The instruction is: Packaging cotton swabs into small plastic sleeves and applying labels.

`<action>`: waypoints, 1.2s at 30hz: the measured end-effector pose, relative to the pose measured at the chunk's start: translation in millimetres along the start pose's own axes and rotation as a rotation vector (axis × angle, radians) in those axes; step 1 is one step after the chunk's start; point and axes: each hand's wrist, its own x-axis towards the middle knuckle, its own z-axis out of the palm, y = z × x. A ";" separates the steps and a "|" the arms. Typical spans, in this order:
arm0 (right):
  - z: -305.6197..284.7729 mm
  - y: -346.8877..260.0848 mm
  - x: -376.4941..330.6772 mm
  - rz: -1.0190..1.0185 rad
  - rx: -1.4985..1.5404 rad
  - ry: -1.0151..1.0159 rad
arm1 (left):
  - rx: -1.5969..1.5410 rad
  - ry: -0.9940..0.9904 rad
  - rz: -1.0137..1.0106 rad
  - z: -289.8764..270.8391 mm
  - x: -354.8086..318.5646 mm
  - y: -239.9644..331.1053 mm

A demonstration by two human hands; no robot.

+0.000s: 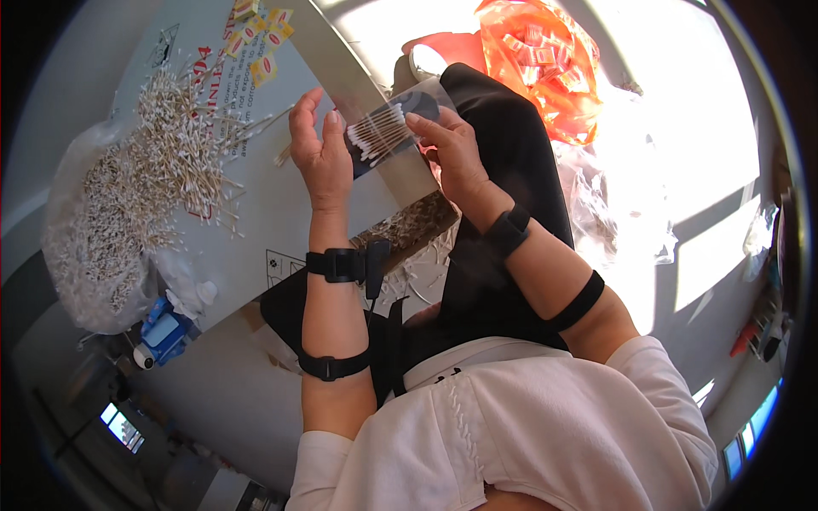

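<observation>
Swab bundle held in clear pouch.
Left hand (pixel 321 162) and right hand (pixel 452 152) fingers pinch the swab bundle (pixel 375 134) pouch above the tabletop (pixel 281 213).

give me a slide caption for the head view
Both hands, left hand and right hand, hold a cotton swab bundle in clear packet.

Your single head camera looks steeply down, close over the cardboard sheet (pixel 281 204) at your lap.

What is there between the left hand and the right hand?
In the head view, a bundle of cotton swabs in a clear bag spans left hand and right hand.
</observation>
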 end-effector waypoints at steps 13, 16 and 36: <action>-5.5 8.1 8.3 -0.073 0.008 0.041 | 0.600 -0.076 0.165 22.7 -56.3 21.2; 3.3 10.4 5.7 -0.175 0.018 0.016 | 0.679 -0.164 0.117 23.8 -62.6 17.2; -1.9 5.1 -2.8 -0.140 -0.154 -0.019 | 0.701 -0.145 0.089 32.4 -60.1 20.8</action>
